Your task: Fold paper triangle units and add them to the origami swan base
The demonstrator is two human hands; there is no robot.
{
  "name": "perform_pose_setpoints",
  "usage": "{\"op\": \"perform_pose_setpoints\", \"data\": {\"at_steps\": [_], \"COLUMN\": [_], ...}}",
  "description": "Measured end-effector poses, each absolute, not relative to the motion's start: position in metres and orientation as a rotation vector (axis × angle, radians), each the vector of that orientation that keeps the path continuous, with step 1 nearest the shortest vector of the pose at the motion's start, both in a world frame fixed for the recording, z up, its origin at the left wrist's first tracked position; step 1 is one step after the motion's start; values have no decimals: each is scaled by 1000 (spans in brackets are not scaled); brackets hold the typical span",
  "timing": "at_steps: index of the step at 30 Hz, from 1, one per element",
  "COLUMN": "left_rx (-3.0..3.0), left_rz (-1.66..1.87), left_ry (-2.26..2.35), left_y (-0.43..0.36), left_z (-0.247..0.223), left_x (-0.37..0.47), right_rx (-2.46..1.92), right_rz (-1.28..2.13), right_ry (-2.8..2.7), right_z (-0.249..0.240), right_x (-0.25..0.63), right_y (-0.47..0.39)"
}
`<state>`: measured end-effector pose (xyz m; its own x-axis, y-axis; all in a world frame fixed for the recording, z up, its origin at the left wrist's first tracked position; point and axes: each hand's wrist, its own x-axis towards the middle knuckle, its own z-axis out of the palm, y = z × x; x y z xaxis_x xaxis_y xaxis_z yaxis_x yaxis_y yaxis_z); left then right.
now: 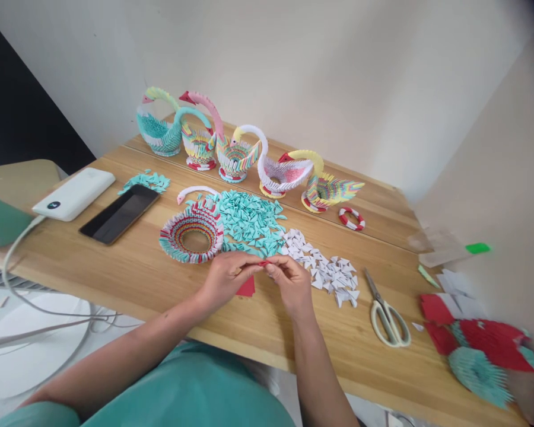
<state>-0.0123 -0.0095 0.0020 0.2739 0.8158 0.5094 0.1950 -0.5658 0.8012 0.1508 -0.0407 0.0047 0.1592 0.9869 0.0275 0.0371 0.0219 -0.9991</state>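
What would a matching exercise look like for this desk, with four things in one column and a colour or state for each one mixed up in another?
Things:
1. Scissors
2. Smartphone
3. Power bank
4. Small ring

Colours or states:
A. Red and white
B. Plugged into a cable
C. Cream and metal
D. Large dark screen facing up

Pairs: 1-C, 2-D, 3-B, 4-A

Small red folded paper [264, 263] pinched btwn both hands' fingers [270, 268], above table [267, 323].
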Motion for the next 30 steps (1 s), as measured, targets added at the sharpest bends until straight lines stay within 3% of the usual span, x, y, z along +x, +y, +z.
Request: {"op": "perform_pose_setpoints", "data": {"at_steps": [14, 30], "left_rx": [2002, 1878], "left_rz": [1415, 1103], "left_ry": [834, 956], "left_y": [-10, -10], "left_z": [-3, 3], "left_x": [-14, -12], "right_rx": [-1355, -1373], "right_rz": [817, 535], "right_ry": [-1365, -1660], "right_z": [2, 10], "right_x": [152, 150], "right_y": [-44, -45]}}
